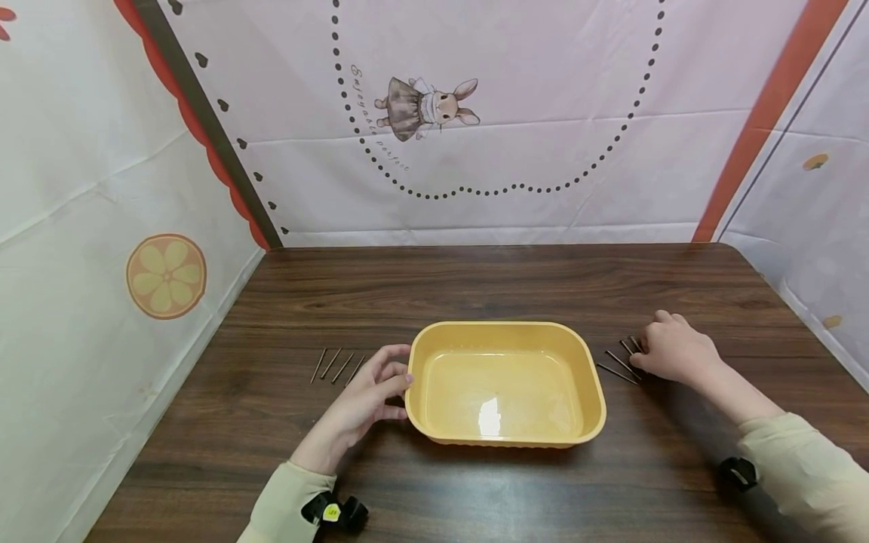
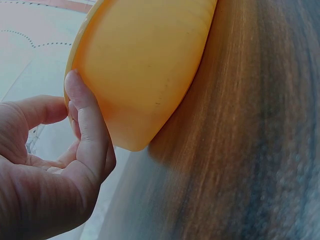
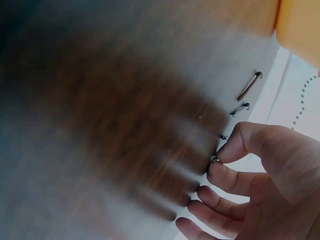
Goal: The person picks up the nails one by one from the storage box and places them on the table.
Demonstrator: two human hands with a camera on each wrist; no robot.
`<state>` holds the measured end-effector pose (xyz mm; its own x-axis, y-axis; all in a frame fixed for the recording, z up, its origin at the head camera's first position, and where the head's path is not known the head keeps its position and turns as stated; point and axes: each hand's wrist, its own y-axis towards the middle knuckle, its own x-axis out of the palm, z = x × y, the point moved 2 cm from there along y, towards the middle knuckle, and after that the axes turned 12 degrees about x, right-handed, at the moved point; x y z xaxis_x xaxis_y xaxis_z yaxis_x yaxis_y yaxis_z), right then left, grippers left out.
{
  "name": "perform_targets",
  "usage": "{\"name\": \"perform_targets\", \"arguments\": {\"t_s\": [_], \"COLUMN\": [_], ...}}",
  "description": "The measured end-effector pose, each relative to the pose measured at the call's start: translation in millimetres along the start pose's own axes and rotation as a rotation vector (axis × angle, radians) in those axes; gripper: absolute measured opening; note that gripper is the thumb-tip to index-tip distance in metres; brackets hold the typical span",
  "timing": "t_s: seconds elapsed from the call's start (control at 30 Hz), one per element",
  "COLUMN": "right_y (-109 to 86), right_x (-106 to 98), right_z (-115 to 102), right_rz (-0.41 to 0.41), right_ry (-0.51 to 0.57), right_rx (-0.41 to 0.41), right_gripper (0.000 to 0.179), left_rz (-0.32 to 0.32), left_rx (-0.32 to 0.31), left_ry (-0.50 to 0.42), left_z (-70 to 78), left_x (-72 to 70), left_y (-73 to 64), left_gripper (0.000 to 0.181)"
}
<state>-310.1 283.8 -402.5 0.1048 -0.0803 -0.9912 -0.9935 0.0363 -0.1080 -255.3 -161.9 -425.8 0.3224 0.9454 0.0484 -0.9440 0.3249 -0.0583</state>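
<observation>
A yellow plastic basin (image 1: pixel 504 436) stands on the wooden table. My left hand (image 1: pixel 372 390) holds its left rim, thumb at the edge and other fingers against the outer wall; in the left wrist view, fingertips (image 2: pixel 77 82) touch that wall. Right of the basin lie several thin metal nails (image 1: pixel 616 372), some partly hidden by my right hand (image 1: pixel 675 351). The right wrist view has the thumb and index finger pinching a nail (image 3: pixel 215 159) by its head end, the rest of it mostly hidden. Two more nails (image 3: pixel 250 86) lie beside the thumb.
Several more nails (image 1: pixel 332 363) lie in a loose row left of the basin, the nearest partly behind my left hand. The dark wooden table (image 1: pixel 475 279) ends at a printed cloth backdrop (image 1: pixel 543 211), with cloth on both sides too.
</observation>
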Motion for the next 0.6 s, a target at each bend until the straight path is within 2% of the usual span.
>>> {"name": "perform_targets", "arguments": {"t_s": [0.6], "right_y": [-2.3], "right_x": [0.3], "right_z": [1.0], "right_rz": [-0.009], "right_ry": [0.001], "right_rx": [0.009], "right_gripper": [0.031], "left_rz": [-0.001], "left_rx": [-0.001], "left_ry": [0.006], "left_z": [-0.4], "left_x": [0.3], "left_y": [0.3], "left_gripper": [0.054]}}
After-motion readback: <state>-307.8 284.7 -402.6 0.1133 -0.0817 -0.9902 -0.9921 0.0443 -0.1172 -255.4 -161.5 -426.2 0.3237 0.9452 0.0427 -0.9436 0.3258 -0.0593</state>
